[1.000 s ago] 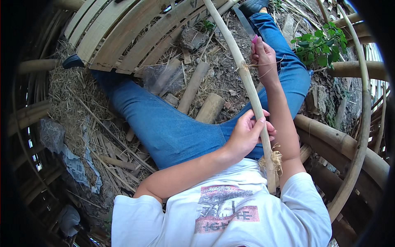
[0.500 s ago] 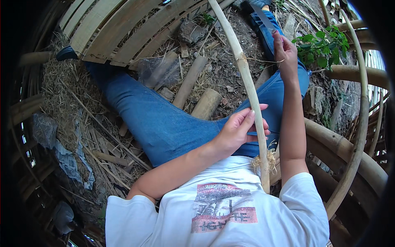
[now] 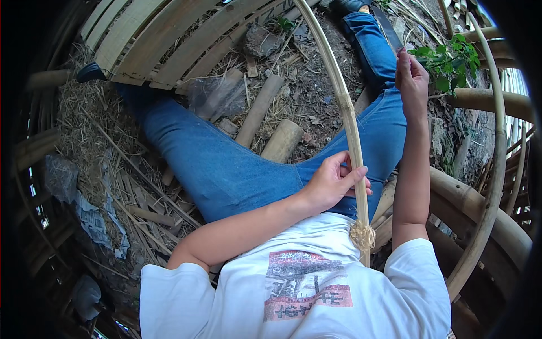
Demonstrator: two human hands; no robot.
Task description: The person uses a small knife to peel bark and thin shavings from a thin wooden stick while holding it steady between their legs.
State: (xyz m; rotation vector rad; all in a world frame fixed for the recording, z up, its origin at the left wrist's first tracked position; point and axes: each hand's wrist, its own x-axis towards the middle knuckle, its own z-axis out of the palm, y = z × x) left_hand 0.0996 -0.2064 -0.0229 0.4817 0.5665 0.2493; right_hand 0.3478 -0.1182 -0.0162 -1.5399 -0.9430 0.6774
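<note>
A long, pale bamboo strip (image 3: 343, 99) curves from the top edge of the view down to my white shirt. My left hand (image 3: 337, 183) is closed around its lower part, thumb across the front. Just below that hand, a tuft of curled shavings (image 3: 362, 234) clings to the strip. To the right, over my right leg, my right hand (image 3: 412, 79) is closed on a knife whose long dark blade (image 3: 388, 28) points away from me. The knife's handle is hidden in my fist. Blade and strip are apart.
A slatted wooden panel (image 3: 169, 45) stands at the upper left. Cut bamboo pieces (image 3: 259, 110) and clear plastic (image 3: 209, 96) lie between my legs. A leafy green plant (image 3: 446, 62) grows at the right, near thick bamboo poles (image 3: 485, 212). Dry straw covers the ground at left.
The strip has turned in my left hand, now showing a flatter, grooved face, and its upper part has shifted right. My right hand and knife have moved right, away from the strip.
</note>
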